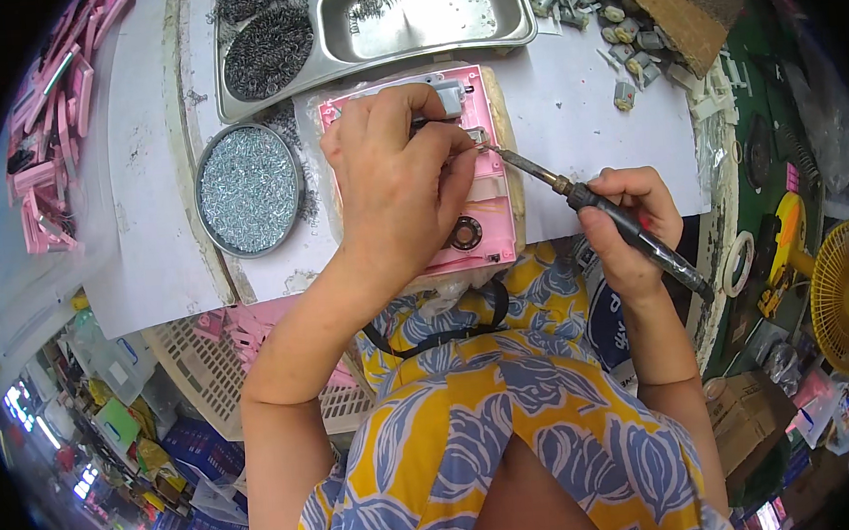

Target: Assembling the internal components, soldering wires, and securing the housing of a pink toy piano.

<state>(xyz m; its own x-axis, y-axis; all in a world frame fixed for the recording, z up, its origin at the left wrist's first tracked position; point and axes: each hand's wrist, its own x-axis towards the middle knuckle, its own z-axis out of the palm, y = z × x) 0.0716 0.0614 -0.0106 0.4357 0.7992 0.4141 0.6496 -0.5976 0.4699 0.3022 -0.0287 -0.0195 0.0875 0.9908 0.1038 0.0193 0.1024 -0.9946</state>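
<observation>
In front of me a pink plastic housing (495, 214) rests on a pale, plastic-wrapped pad (501, 115). A grey box-shaped part (450, 98) sits near its far end, and a round black part (465, 231) with a hole lies at the near end. My right hand (633, 228) grips a soldering iron (537, 170), whose tip points left at the housing's inner parts. Over the housing, my left hand (395, 174) has thumb and fingertips pinched together beside the iron's tip. What those fingers pinch is too small to make out.
Left of the housing stands a round tin (202, 206) of small screws. Beyond it, a metal tray (524, 35) holds dark springs. Small geared motors (625, 95) lie far right near brown cardboard (681, 6). Pink parts (50, 181) are heaped left; a yellow fan (842, 293) stands right.
</observation>
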